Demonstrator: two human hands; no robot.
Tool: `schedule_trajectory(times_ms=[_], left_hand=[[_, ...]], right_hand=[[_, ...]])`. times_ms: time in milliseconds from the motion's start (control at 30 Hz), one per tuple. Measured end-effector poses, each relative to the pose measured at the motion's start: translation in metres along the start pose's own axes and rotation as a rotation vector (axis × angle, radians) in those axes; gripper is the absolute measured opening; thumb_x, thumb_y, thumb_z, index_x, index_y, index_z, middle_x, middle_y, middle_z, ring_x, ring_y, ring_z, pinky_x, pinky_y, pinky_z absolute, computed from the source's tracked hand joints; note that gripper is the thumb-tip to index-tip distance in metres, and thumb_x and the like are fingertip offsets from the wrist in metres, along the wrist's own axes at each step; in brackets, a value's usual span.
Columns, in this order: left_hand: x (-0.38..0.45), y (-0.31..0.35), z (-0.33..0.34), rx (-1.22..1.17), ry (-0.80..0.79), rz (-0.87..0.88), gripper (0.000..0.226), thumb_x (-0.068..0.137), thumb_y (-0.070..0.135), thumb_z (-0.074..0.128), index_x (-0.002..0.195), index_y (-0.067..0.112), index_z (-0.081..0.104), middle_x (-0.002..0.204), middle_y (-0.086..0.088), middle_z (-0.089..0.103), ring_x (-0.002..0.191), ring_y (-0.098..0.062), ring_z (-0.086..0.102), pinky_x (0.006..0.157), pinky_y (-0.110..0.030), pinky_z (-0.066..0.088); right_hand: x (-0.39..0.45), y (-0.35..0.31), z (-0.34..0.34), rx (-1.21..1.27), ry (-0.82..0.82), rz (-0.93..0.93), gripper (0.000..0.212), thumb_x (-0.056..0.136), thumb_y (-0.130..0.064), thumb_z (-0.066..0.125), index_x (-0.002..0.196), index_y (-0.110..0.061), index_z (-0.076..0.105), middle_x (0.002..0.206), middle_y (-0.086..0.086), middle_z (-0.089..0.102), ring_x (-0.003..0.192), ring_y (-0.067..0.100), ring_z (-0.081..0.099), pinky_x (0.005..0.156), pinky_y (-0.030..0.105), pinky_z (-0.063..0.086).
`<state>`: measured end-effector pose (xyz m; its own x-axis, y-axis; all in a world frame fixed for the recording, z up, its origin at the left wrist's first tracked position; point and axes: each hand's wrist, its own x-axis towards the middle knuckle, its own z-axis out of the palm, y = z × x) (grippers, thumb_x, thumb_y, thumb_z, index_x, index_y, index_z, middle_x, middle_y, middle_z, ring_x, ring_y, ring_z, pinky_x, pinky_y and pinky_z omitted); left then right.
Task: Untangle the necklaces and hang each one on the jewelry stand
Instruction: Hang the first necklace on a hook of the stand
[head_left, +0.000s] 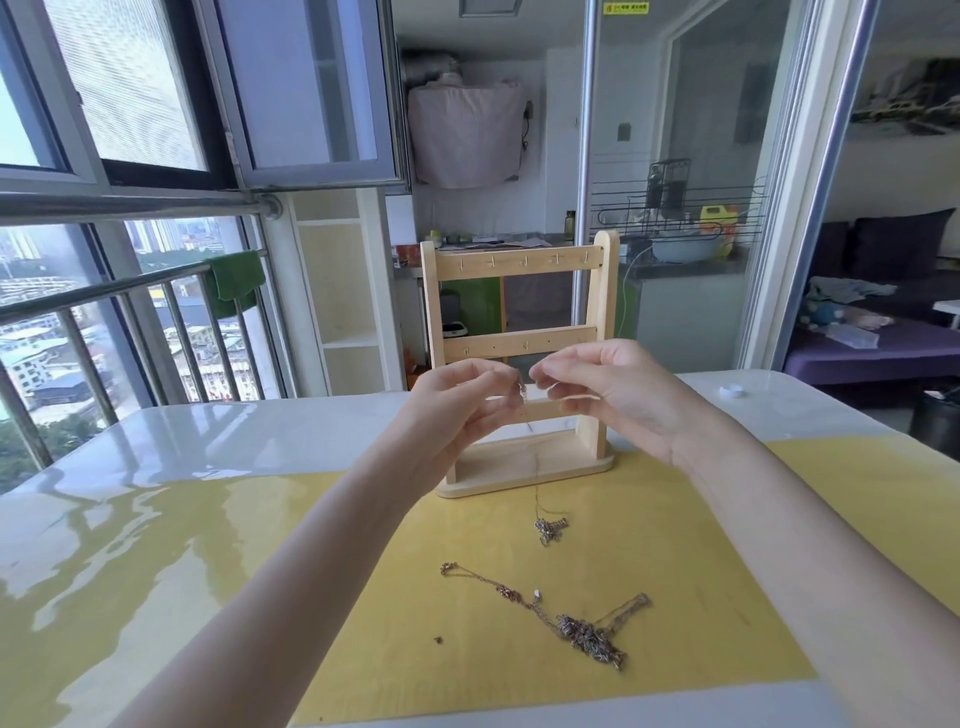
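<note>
A wooden jewelry stand (519, 260) with three hook bars stands on the yellow mat (701, 597); no necklace hangs on its hooks. In front of its lower bars, my left hand (457, 405) and my right hand (613, 389) each pinch one end of a thin necklace (523, 388). Its chain drops down past the stand's base to a small bunch (549, 529) lying on the mat. Nearer to me lies a tangled pile of necklaces (587, 631), with one chain trailing off to the left.
The mat lies on a glossy white table (208, 441). A tiny dark bit (439, 640) lies on the mat left of the pile. A white cap (731, 391) sits at the table's far right. A railing and window are on the left.
</note>
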<state>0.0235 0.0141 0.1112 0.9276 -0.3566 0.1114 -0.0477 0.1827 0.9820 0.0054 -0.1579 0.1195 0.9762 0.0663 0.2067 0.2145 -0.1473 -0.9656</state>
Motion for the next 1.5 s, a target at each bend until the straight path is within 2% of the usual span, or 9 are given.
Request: schedule_trajectory(times_ms=[100,267,367,567,767,900,1033,1267,1500], left_hand=[[0.002,0.002,0.002,0.138,0.034,0.04,0.009,0.091,0.014,0.059,0.084,0.011,0.065,0.078,-0.005,0.068,0.069,-0.01,0.065,0.067,-0.02,0.054],[0.007,0.005,0.004,0.319,0.095,0.101,0.009,0.091,0.016,0.061,0.084,0.011,0.065,0.071,-0.001,0.065,0.066,-0.008,0.06,0.062,-0.019,0.052],[0.009,0.008,0.002,0.396,0.122,0.154,0.011,0.092,0.017,0.059,0.084,0.012,0.065,0.075,-0.001,0.064,0.068,-0.008,0.059,0.06,-0.017,0.05],[0.012,0.019,0.004,0.388,0.153,0.189,0.011,0.093,0.018,0.058,0.084,0.014,0.062,0.081,-0.002,0.065,0.072,-0.009,0.06,0.06,-0.015,0.051],[0.012,0.025,0.004,0.345,0.149,0.248,0.011,0.095,0.012,0.055,0.086,0.009,0.061,0.072,-0.001,0.063,0.064,-0.007,0.063,0.066,-0.019,0.056],[0.014,0.028,0.002,0.273,0.176,0.239,0.01,0.096,0.011,0.052,0.092,0.005,0.057,0.075,-0.004,0.064,0.062,-0.005,0.065,0.066,-0.02,0.057],[0.016,0.029,0.003,0.236,0.191,0.238,0.011,0.097,0.012,0.049,0.1,0.002,0.054,0.081,-0.007,0.064,0.068,-0.009,0.067,0.065,-0.019,0.057],[0.016,0.023,-0.003,0.324,0.169,0.244,0.01,0.097,0.008,0.049,0.088,0.007,0.054,0.077,-0.005,0.061,0.069,-0.01,0.064,0.076,-0.025,0.058],[0.017,0.022,-0.016,0.511,0.049,0.252,0.011,0.094,0.008,0.051,0.084,0.01,0.053,0.079,-0.006,0.063,0.07,-0.011,0.063,0.072,-0.021,0.057]], right_hand=[[0.001,0.001,0.001,-0.016,-0.117,0.063,0.021,0.087,-0.026,0.064,0.093,-0.008,0.073,0.086,0.002,0.072,0.081,0.011,0.062,0.076,0.022,0.05],[0.005,-0.003,0.003,-0.08,-0.117,0.043,0.019,0.083,-0.015,0.069,0.095,-0.002,0.073,0.076,0.002,0.07,0.074,0.009,0.063,0.067,0.019,0.05],[0.009,-0.005,0.005,-0.112,-0.112,0.053,0.015,0.08,-0.014,0.072,0.091,-0.003,0.074,0.081,0.007,0.071,0.08,0.016,0.064,0.076,0.026,0.053],[0.013,-0.012,0.011,-0.095,-0.124,0.035,0.018,0.082,-0.019,0.071,0.093,-0.005,0.073,0.077,0.002,0.07,0.073,0.011,0.061,0.081,0.03,0.052],[0.017,-0.014,0.016,-0.012,-0.108,0.032,0.017,0.078,-0.013,0.075,0.094,-0.009,0.074,0.079,0.007,0.071,0.074,0.014,0.06,0.082,0.032,0.049],[0.02,-0.019,0.016,0.021,-0.095,0.041,0.018,0.077,-0.013,0.074,0.094,-0.007,0.073,0.075,0.004,0.071,0.067,0.01,0.062,0.066,0.022,0.05],[0.025,-0.022,0.015,-0.029,-0.045,0.04,0.014,0.076,-0.015,0.075,0.089,-0.009,0.074,0.08,0.005,0.072,0.079,0.015,0.062,0.072,0.025,0.05],[0.025,-0.018,0.014,-0.103,-0.075,0.041,0.004,0.077,-0.011,0.075,0.078,-0.008,0.073,0.068,0.0,0.069,0.072,0.013,0.06,0.068,0.025,0.05],[0.027,-0.013,0.007,0.004,-0.108,0.093,0.004,0.078,-0.008,0.073,0.079,-0.005,0.07,0.069,0.002,0.067,0.07,0.012,0.06,0.064,0.02,0.051]])
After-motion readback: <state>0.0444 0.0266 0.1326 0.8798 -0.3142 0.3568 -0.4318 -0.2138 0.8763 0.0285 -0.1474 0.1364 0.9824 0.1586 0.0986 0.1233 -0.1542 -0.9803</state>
